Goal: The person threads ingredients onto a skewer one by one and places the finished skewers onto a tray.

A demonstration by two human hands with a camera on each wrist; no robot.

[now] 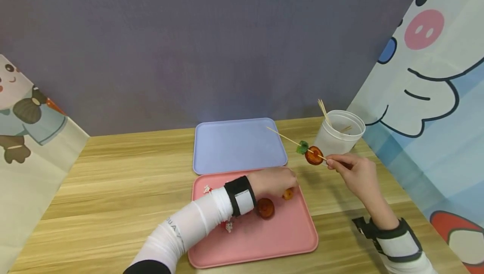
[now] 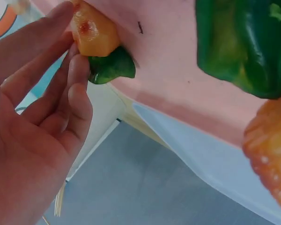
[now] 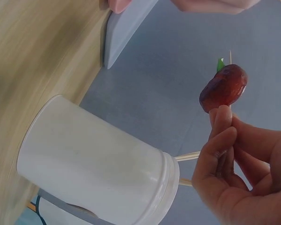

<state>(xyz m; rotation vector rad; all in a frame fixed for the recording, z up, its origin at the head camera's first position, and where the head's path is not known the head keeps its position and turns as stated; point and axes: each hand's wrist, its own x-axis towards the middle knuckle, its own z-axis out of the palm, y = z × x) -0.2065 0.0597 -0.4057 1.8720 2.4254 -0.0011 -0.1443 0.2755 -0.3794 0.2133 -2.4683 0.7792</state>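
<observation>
My right hand [image 1: 357, 177] pinches the lower end of a thin wooden skewer [image 1: 281, 135], raised and pointing up to the left. Threaded on it are a green pepper piece [image 1: 302, 147] and, nearer the fingers, a glossy reddish-brown round slice [image 1: 314, 155]. Over the right part of the pink tray [image 1: 280, 240], my left hand [image 1: 274, 181] pinches an orange-yellow food chunk [image 2: 96, 33]. Just beyond that chunk the left wrist view has a small green pepper piece [image 2: 113, 66]. Another brown round slice [image 1: 265, 208] lies on the tray beside the left wrist.
Behind the pink tray lies a blue tray [image 1: 238, 146]. A white tub [image 1: 336, 133] with several skewers stands at the back right. Red-and-white pieces [image 1: 228, 226] show beside the left sleeve. The left wrist view includes a large green pepper piece [image 2: 243, 47] and a browned orange piece [image 2: 274, 150].
</observation>
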